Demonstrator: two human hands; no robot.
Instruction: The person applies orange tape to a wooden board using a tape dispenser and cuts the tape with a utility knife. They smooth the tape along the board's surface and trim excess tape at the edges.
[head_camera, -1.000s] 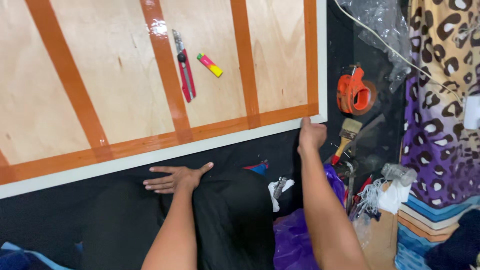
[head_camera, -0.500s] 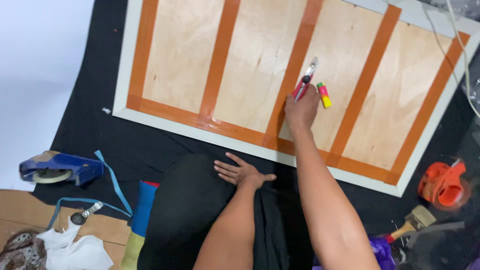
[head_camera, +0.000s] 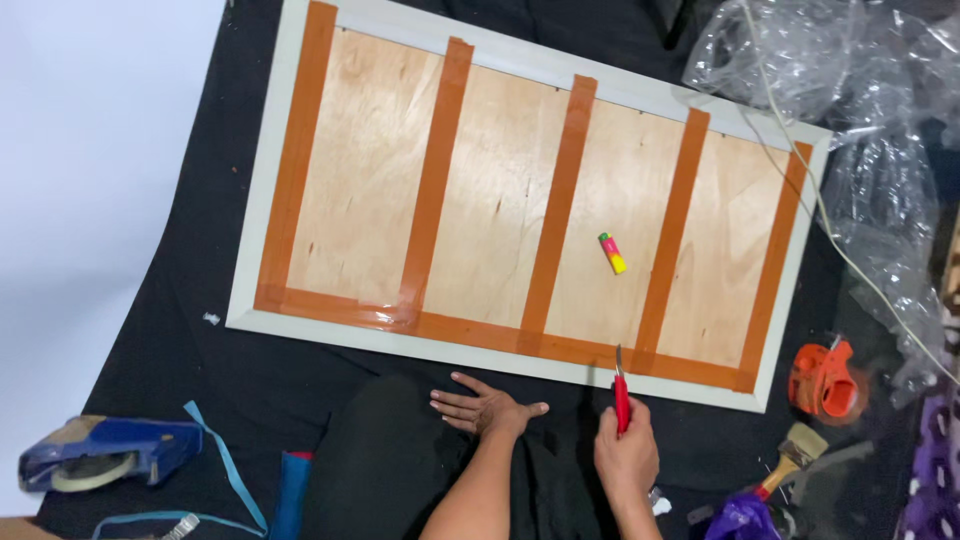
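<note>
Since half a second ago my right hand (head_camera: 627, 452) has come back off the board (head_camera: 500, 200) with the red cutter (head_camera: 621, 393), which lay beside the lighter (head_camera: 612, 253) before; the lighter stays on the wood alone. The fingers are now closed around the cutter's red handle, blade up, its tip touching the lower orange tape (head_camera: 480, 330) strip near the board's pale frame. My left hand (head_camera: 483, 407) has barely shifted: it lies flat, palm down, fingers spread apart, on the black cloth (head_camera: 250, 370) over my lap, just below the board's lower edge, holding nothing.

The board lies tilted across the cloth, taped with orange strips along the bottom, up both sides and in three upright bands between. To the right, near the frame's corner, sits an orange tape dispenser (head_camera: 822, 377), with a paintbrush (head_camera: 788, 460) below it. Crumpled clear plastic (head_camera: 860, 130) fills the upper right. At lower left a blue tape dispenser (head_camera: 100, 452) rests on the cloth's edge.
</note>
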